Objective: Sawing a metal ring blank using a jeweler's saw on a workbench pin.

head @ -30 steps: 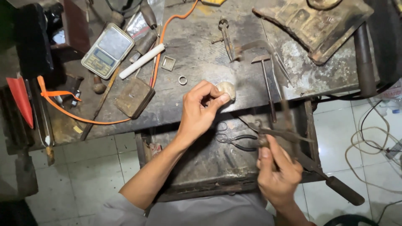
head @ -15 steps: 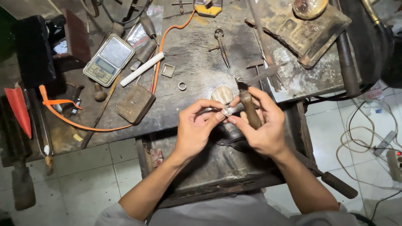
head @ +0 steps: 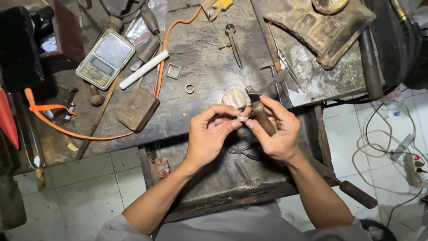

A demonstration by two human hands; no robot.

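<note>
My left hand [head: 211, 134] pinches a small silver ring [head: 242, 118] between thumb and fingertips at the front edge of the worn workbench [head: 209, 76]. My right hand [head: 278, 131] grips a tool with a brown wooden handle [head: 262, 117]; its metal frame rises past my fingers toward the bench. The tool meets the ring just in front of a pale wooden bench peg [head: 235, 97]. Both hands touch each other around the ring.
On the bench lie a small digital scale [head: 105, 59], a white rod [head: 143, 69], a dark block [head: 137, 108], a loose ring [head: 190, 88], a square frame [head: 173, 71], dividers [head: 232, 40] and an orange hose [head: 162, 49]. Pliers [head: 245, 151] lie in the drawer tray below. Cables cover the floor at right.
My right hand came up from the drawer tray with the wooden-handled tool and joined my left hand at the ring. The left hand shifted slightly off the bench peg.
</note>
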